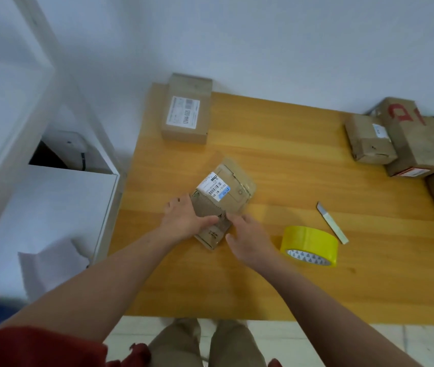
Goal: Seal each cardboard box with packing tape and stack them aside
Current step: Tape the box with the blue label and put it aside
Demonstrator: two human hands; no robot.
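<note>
Standing at the near edge of the honey-coloured wooden table (276, 287), the person reaches both bare forearms out over it. The left hand (184, 221) lies flat on the near-left end of the small brown cardboard box with a white and blue label (233, 185), its fingers stretched out together across the top and pressing down. The right hand (250, 237) meets the box at its near-right edge with its fingers bent down toward the cardboard. Whether they pinch a flap or tape or only press, I cannot tell through the blur.

The box sits in the middle of the table, its long axis running away from the person and leaning a little right. The roll of yellow packing tape (310, 243) rests on its side just right of the right hand, so I'd judge that hand the one to fetch it while the left keeps the box down. Beyond the roll lies a slim grey utility knife (332, 223). Farther back, a flat brown cardboard box with a white shipping label (184, 109) sits at the far-left corner, and a pile of worn brown cardboard boxes (417, 144) crowds the far right.
</note>
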